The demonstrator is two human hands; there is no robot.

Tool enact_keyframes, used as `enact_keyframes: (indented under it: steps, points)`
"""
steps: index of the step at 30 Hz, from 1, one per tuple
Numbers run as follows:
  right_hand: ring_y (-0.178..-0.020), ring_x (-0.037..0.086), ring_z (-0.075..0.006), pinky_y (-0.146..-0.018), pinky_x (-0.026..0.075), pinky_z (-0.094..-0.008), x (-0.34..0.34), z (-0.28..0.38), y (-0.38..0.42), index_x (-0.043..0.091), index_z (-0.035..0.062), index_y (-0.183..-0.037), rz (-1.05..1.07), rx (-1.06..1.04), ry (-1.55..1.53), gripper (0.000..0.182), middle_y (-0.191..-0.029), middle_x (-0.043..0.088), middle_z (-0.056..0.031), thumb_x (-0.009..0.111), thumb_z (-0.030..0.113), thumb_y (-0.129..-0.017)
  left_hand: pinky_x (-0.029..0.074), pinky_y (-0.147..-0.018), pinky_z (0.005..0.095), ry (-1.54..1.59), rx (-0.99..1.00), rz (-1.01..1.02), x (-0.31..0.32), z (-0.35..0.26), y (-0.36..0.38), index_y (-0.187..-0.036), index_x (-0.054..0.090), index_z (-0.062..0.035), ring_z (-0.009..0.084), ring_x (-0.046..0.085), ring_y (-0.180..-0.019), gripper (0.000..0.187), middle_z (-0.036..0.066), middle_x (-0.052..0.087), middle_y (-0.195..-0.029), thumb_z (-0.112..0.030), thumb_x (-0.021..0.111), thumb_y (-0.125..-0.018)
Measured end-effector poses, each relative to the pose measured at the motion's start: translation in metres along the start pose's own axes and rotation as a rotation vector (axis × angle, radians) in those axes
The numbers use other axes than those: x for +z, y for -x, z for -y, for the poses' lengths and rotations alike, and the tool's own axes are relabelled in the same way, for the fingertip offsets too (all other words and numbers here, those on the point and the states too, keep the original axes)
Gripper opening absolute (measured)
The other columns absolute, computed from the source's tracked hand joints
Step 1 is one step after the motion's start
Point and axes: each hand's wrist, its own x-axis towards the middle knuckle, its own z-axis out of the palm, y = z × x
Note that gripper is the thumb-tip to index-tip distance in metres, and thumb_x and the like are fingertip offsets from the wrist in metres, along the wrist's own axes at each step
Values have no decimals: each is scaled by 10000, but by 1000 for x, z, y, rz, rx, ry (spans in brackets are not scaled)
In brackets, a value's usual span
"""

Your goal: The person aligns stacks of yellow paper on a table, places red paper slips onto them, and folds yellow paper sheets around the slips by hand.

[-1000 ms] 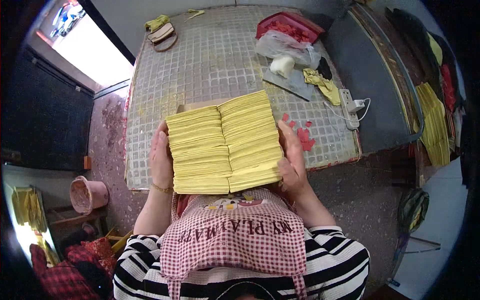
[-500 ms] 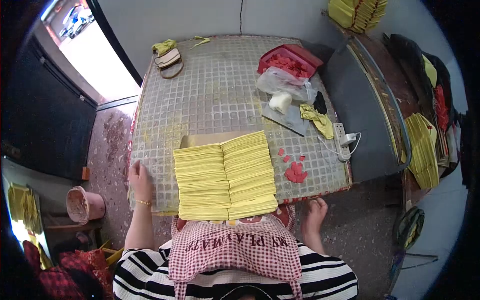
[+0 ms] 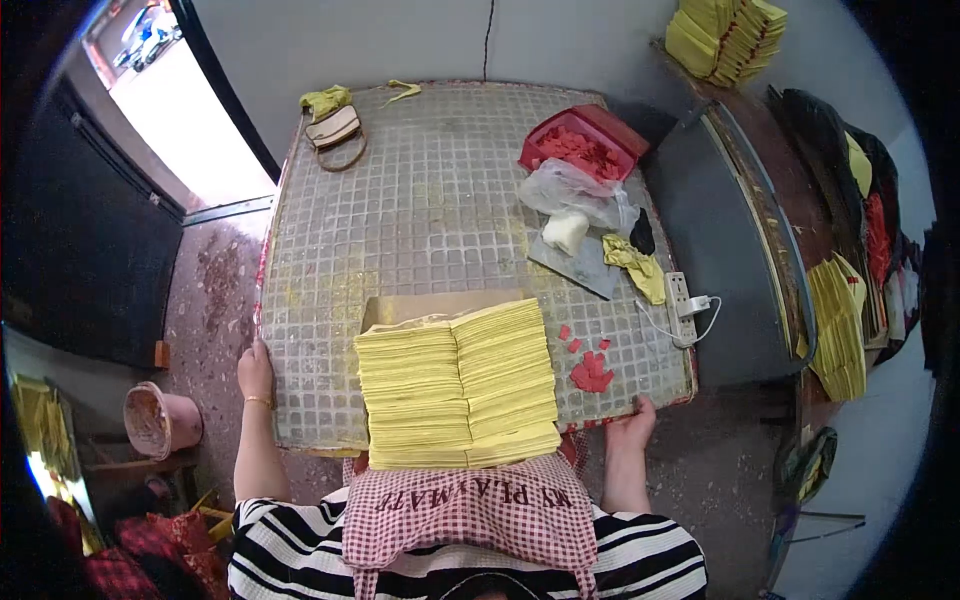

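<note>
My left hand (image 3: 255,374) is at the left edge of the grid-patterned table (image 3: 390,220), closed on the rim, with some fingers hidden. At the front edge near the right corner, my right hand (image 3: 632,426) grips the table's rim, fingers partly underneath. Between my arms, two side-by-side stacks of folded yellow paper (image 3: 460,385) lie on a brown board (image 3: 410,306) at the front edge, touching my checked apron (image 3: 470,515). Small red paper pieces (image 3: 591,373) lie to the right of the stacks, nearest my right hand.
A red box (image 3: 625,135) of red pieces, a clear plastic bag (image 3: 575,193), a white lump (image 3: 566,232) and a yellow cloth (image 3: 635,268) are at the right. A power strip (image 3: 680,308) sits on the right edge. A small bag (image 3: 335,128) lies far left. A pink bucket (image 3: 170,420) stands left.
My left hand has moved from over the table's left side out to its rim. My right hand has come up against the front edge. The whole view has shifted slightly.
</note>
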Motion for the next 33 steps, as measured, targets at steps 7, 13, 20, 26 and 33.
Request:
enact_keyframes:
  steps: [7, 13, 20, 26, 33]
  points:
    - [-975, 617, -273, -880, 496, -385, -14, -2, -20, 543, 15, -1167, -109, 12, -12, 393, -1112, 626, -138, 468, 133, -799, 441, -795, 367, 27, -87, 39, 3, 5, 0, -1047, 553, 73, 314, 558, -864, 405, 203, 592, -987, -297, 481, -899]
    - [-904, 624, -237, -817, 510, -364, -7, 0, -13, 589, 25, -1059, -110, 36, -20, 304, -1031, 643, -104, 493, 155, -801, 442, -751, 367, 50, -150, 72, 3, 14, -1, -976, 568, 78, 301, 555, -802, 437, 197, 598, -914, -343, 475, -905]
    - [-990, 603, -287, -892, 483, -413, -15, 1, -17, 532, 32, -1200, -103, 34, -15, 439, -1140, 616, -147, 486, 166, -785, 444, -699, 367, 72, -221, 113, 7, 19, -2, -893, 585, 84, 285, 552, -731, 494, 189, 605, -830, -396, 467, -913]
    - [-910, 606, -250, -830, 490, -367, -2, 4, -8, 573, 33, -1095, -126, 23, -5, 351, -1058, 633, -112, 508, 146, -769, 446, -654, 367, 89, -262, 152, 6, 20, -4, -822, 600, 89, 272, 550, -669, 557, 183, 612, -757, -441, 460, -920]
    - [-841, 604, -215, -777, 493, -327, -10, -2, -14, 606, 38, -976, -99, 6, -8, 250, -973, 650, -79, 524, 132, -759, 448, -602, 367, 96, -324, 186, 4, 22, -6, -739, 617, 94, 257, 547, -597, 640, 176, 619, -672, -494, 452, -927]
